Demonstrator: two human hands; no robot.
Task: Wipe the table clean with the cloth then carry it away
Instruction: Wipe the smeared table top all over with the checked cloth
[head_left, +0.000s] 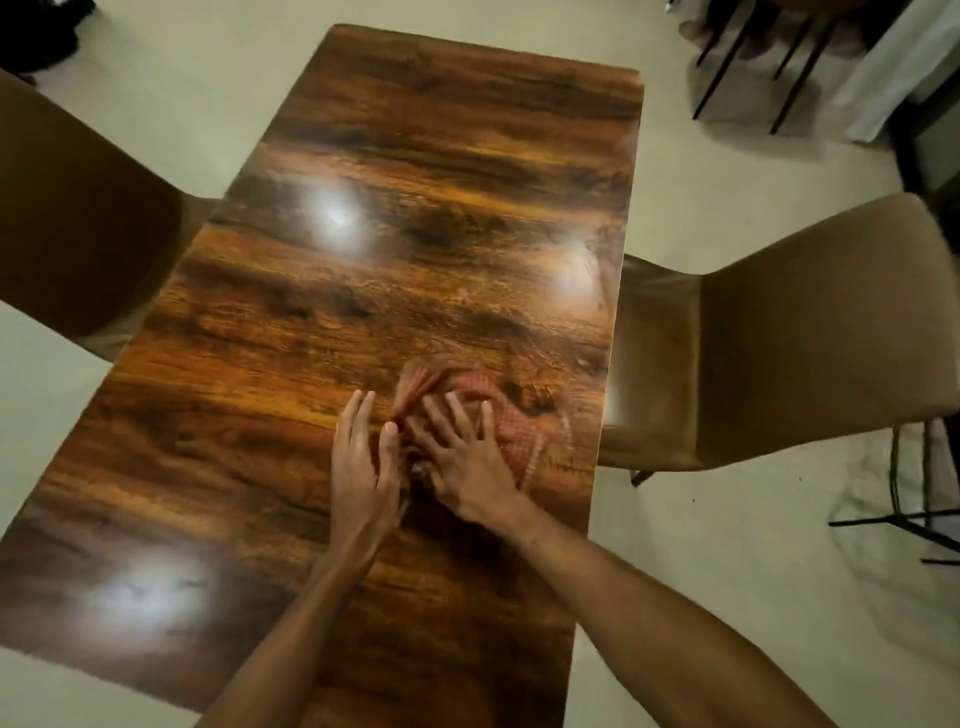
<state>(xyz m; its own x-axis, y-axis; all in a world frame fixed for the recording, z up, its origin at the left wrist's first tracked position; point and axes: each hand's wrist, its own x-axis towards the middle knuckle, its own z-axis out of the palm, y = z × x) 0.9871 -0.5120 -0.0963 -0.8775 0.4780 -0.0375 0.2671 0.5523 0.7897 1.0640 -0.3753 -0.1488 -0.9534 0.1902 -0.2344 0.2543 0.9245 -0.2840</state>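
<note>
A red-and-white checked cloth (511, 415) lies bunched on the glossy dark wooden table (363, 260), near its right edge. My right hand (462, 457) presses flat on the cloth with fingers spread. My left hand (363, 467) rests just left of it, fingers straight and together, its thumb side touching the cloth's left edge. The cloth is blurred, and part of it is hidden under my right hand.
A brown padded chair (779, 338) stands at the table's right side and another brown chair (78, 234) at the left. Black metal legs (753, 67) of other furniture stand at the far right. Pale floor surrounds the table.
</note>
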